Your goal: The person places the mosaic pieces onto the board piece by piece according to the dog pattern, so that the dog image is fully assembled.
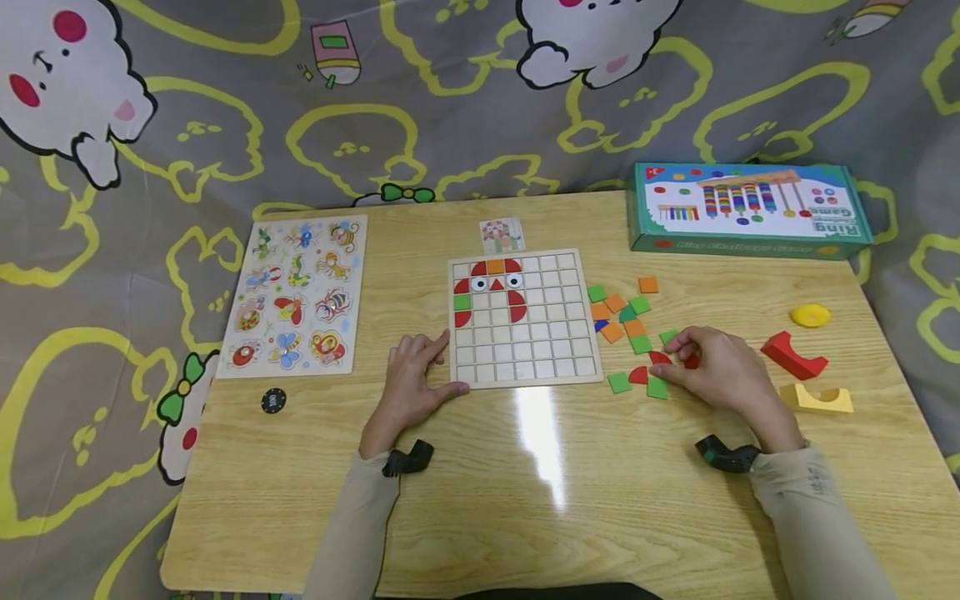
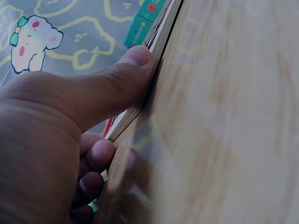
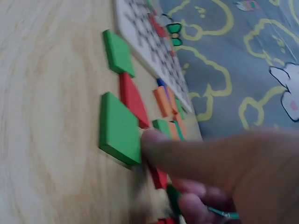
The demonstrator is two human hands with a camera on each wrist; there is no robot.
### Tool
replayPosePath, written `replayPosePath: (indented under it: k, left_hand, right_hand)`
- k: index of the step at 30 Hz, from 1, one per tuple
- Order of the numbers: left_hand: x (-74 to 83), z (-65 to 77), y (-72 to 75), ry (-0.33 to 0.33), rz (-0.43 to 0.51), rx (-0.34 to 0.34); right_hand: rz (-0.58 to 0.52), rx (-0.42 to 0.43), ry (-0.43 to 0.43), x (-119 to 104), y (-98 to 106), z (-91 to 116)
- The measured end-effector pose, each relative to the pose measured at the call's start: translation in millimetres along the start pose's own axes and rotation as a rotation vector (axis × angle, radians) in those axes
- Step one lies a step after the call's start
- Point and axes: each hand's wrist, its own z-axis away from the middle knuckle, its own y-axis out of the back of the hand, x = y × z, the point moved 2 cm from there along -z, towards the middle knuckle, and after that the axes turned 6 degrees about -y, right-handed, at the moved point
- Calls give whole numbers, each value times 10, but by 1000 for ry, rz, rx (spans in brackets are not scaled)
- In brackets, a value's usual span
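In the head view a wooden grid board [image 1: 536, 350] lies mid-table, with red, orange and green tiles and two round eye tiles in its upper left. My left hand [image 1: 412, 375] holds the board's near left corner, thumb on the front edge and index finger at the left edge. At right, my right hand [image 1: 712, 367] is over the loose tiles. Its thumb and index finger pinch a red quarter-round tile [image 1: 661, 357]. A green square tile [image 3: 119, 128] lies beside the thumb in the right wrist view, with another red quarter-round tile [image 3: 133, 100] beyond it.
Orange, green and blue tiles [image 1: 613, 332] lie right of the board, a picture card [image 1: 502, 235] behind it. An insect puzzle [image 1: 273, 287] and black chip [image 1: 273, 401] are left. A game box [image 1: 750, 208], yellow disc [image 1: 811, 315], red block [image 1: 793, 357] and yellow block [image 1: 817, 398] are right.
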Motion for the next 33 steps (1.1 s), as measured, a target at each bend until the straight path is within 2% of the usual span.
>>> replayPosePath:
  k: [4, 11, 17, 20, 23, 25, 29, 33]
  left_hand:
    - [6, 2, 2, -4, -6, 3]
    - [6, -2, -7, -20, -8, 2]
    - [4, -15, 14, -16, -17, 14]
    - [6, -26, 9, -21, -15, 2]
    - [3, -36, -2, -30, -22, -11]
    - [-1, -36, 1, -29, -24, -7]
    - [-6, -33, 17, -23, -22, 10]
    - [-13, -33, 11, -24, -23, 1]
  right_hand:
    - [34, 32, 17, -37, -6, -24]
    - [61, -6, 10, -129, -15, 1]
    - [13, 63, 129, -258, -34, -31]
    - [-63, 114, 177, -266, -31, -40]
    - [-187, 152, 170, -295, -3, -82]
    - [-287, 148, 153, -363, 20, -153]
    - [-434, 79, 142, -602, 31, -371]
    - [-580, -62, 200, -870, -62, -622]
